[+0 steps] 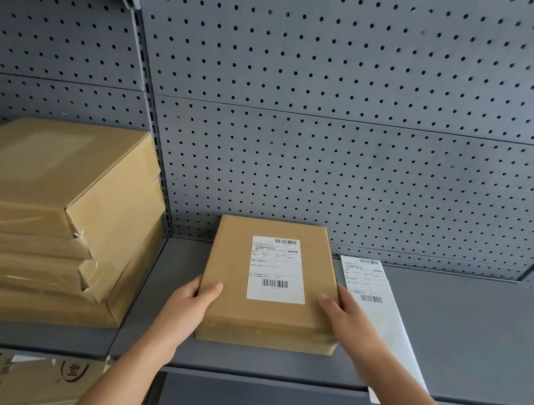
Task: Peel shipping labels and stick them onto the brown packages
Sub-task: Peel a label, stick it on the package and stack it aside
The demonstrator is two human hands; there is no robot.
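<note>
Centre of shelf (481, 338): one brown package (228, 314) lies flat, shipping label (278, 270) already stuck on its top face, sitting flat and square. Left hand (189, 308) grips the package's near-left edge, thumb on top. Right hand (350, 322) grips the near-right edge likewise. Just right of the package lies a label sheet (378, 309), with one printed label unpeeled at its far end. Stack of brown packages (40, 224) at left; the top one shows no label, though blurred. Judgement: this package is done and the stack is left.
</note>
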